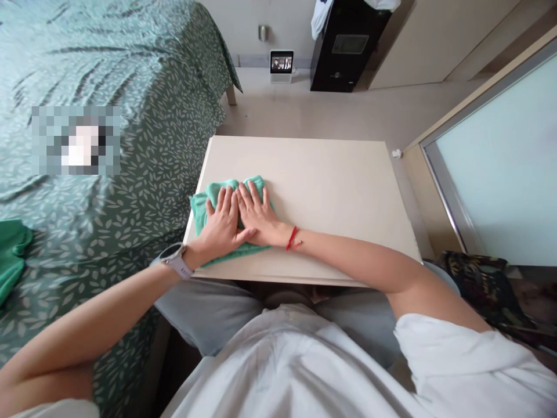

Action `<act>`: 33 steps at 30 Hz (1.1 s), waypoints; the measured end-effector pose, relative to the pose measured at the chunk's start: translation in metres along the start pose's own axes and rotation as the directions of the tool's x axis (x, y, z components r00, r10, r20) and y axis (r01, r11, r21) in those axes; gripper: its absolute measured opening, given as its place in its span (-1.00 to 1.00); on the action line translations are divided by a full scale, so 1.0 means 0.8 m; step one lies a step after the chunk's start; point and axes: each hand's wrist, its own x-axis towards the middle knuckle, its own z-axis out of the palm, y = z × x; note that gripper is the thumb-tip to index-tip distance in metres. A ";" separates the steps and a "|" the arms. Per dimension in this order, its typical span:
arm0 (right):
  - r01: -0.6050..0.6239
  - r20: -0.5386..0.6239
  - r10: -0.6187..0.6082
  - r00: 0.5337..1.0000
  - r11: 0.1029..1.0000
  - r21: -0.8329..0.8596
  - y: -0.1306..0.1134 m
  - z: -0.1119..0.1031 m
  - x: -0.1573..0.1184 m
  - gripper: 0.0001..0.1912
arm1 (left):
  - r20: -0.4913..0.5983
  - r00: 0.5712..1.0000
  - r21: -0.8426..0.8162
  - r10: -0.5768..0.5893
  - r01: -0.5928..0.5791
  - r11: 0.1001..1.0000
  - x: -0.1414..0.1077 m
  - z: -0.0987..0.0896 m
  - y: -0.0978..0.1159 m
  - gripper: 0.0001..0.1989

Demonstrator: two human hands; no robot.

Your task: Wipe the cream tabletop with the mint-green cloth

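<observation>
A folded green cloth lies on the left part of a cream tabletop, its left corner reaching the table's edge. Flat on the cloth rests my left hand, fingers extended and thumb pointing right; a watch is on that wrist. My right hand lies on the cloth just beside it, fingers spread, touching the left hand near the thumb. A red string bracelet circles the right wrist. The part of the cloth beneath both palms is hidden.
A bed with a leafy green sheet stands at the left, with another green cloth on it. Beyond the table are a small screen and a black cabinet. A frosted panel stands at the right.
</observation>
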 end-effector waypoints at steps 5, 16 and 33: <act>-0.194 0.048 0.194 0.980 0.981 -0.009 0.069 -0.040 0.076 -0.16 | 0.008 0.995 -0.048 0.099 -0.098 0.994 0.133 -0.028 -0.021 0.39; -0.266 -0.002 0.266 0.964 0.963 0.048 0.161 -0.055 0.181 -0.13 | -0.043 0.982 -0.010 0.183 -0.184 0.983 0.289 -0.044 -0.073 0.12; -0.249 -0.036 0.250 0.968 0.968 0.029 0.087 -0.030 0.027 -0.18 | -0.016 0.989 -0.005 0.150 -0.150 0.989 0.126 -0.009 0.022 0.31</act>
